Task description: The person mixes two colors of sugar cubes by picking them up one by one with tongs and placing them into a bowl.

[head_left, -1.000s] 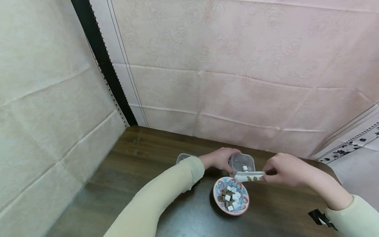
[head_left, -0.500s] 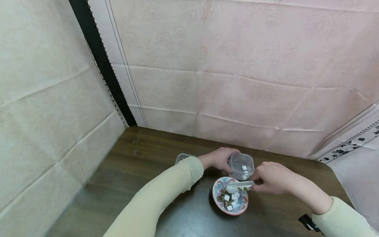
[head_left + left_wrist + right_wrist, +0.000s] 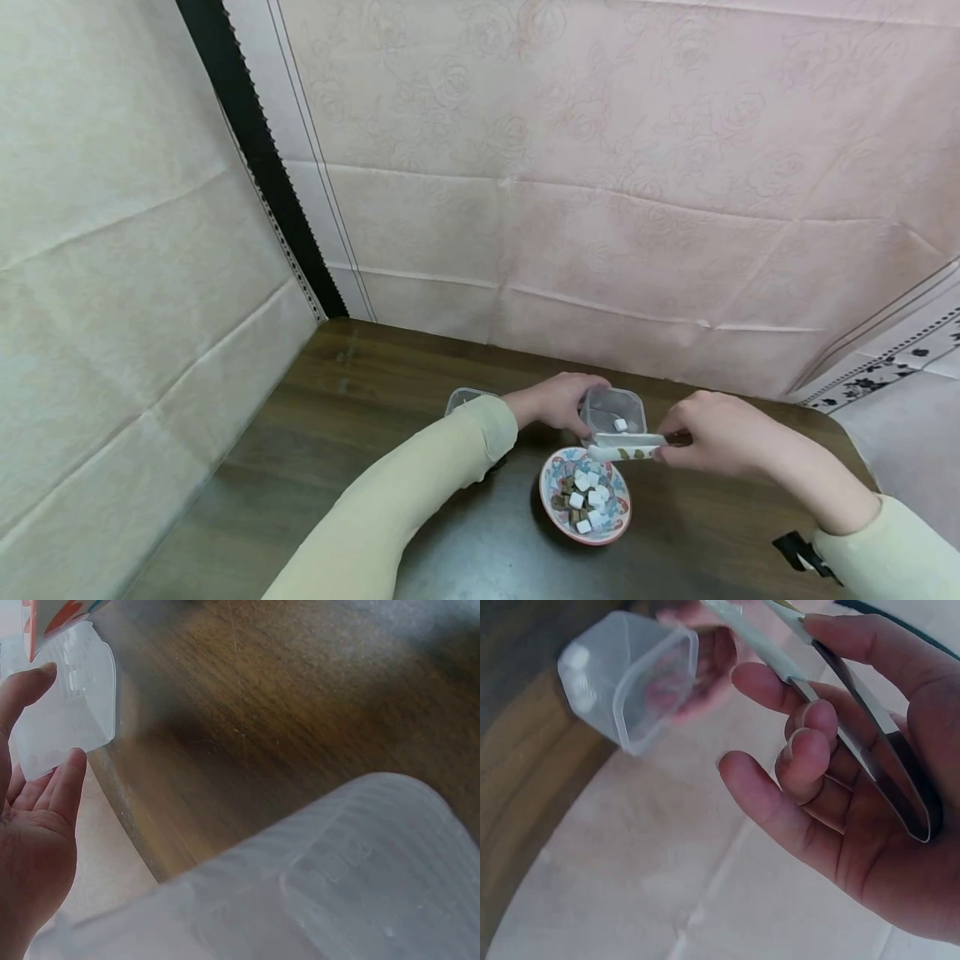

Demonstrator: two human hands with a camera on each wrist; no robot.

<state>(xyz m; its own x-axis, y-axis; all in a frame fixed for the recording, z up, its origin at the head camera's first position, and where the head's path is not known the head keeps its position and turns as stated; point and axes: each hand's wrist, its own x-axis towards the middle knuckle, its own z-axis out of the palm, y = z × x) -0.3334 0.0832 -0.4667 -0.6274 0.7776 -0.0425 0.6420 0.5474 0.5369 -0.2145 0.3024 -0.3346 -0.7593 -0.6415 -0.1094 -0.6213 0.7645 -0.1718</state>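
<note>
In the head view, my left hand (image 3: 558,402) holds the left side of a clear plastic container (image 3: 615,404). The left wrist view has its thumb in front and its fingers behind the container wall (image 3: 71,720). At least one white cube (image 3: 620,425) lies inside. My right hand (image 3: 720,429) grips metal tongs with white, leaf-patterned ends (image 3: 622,453), held over the container's front edge. Whether anything sits between the tips I cannot tell. Just in front stands a patterned bowl (image 3: 550,475) with several white cubes (image 3: 576,500) and brown cubes (image 3: 557,502).
A second clear container (image 3: 465,395) stands left of the first, mostly behind the left sleeve (image 3: 427,475); it looms large in the left wrist view. The brown wooden table (image 3: 300,467) ends at a pale cloth wall (image 3: 585,208) behind and another at the left.
Half a second ago the tongs were over the bowl; they have moved back and right to the container's front edge. The left hand and the container have stayed in place.
</note>
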